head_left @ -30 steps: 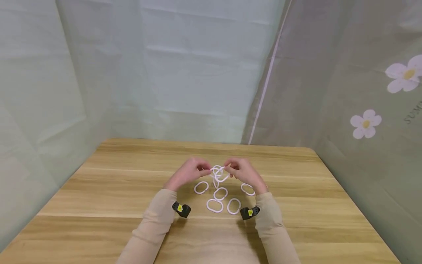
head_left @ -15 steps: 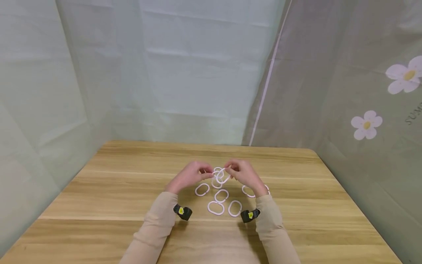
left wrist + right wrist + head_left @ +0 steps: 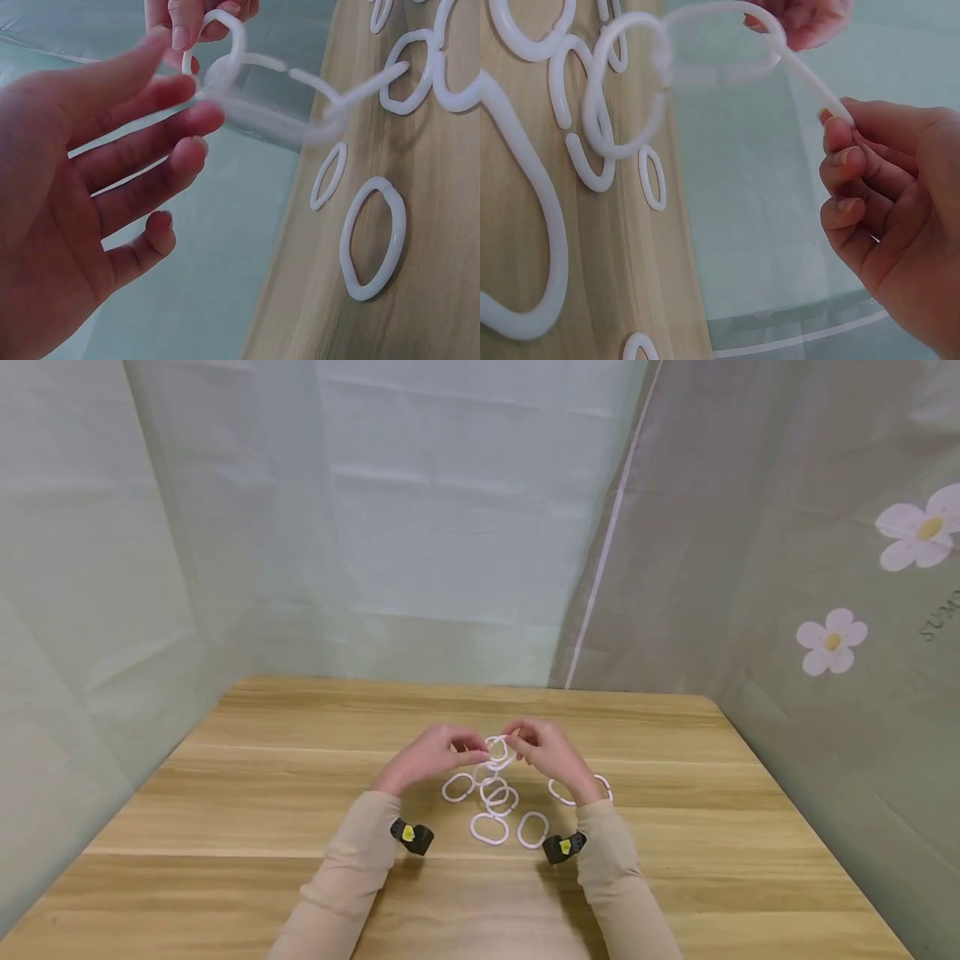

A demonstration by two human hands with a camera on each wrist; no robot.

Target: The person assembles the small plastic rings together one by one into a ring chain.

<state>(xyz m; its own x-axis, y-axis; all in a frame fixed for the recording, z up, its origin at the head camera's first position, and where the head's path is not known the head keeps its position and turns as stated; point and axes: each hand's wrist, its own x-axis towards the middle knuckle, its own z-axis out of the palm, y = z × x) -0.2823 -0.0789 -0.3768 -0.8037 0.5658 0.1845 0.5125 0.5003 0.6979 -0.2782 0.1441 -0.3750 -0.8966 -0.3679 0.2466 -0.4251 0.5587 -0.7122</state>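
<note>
My right hand pinches the end of a white oval shower curtain ring between thumb and forefinger. A second ring, blurred by motion, is linked through it, and a third ring hangs from that one over the table. Close to the linked rings, my left hand has its fingers extended and spread, with no ring gripped between them. In the head view the left hand and right hand face each other above the loose rings.
Several loose white rings lie on the wooden table, including one on the left, one at the front and one beside it. More lie partly hidden under the right wrist. Curtains surround the table.
The left fingers have let go of the linked rings, which now swing down toward the near loose rings. My right hand has shifted slightly left, still pinching its ring.
</note>
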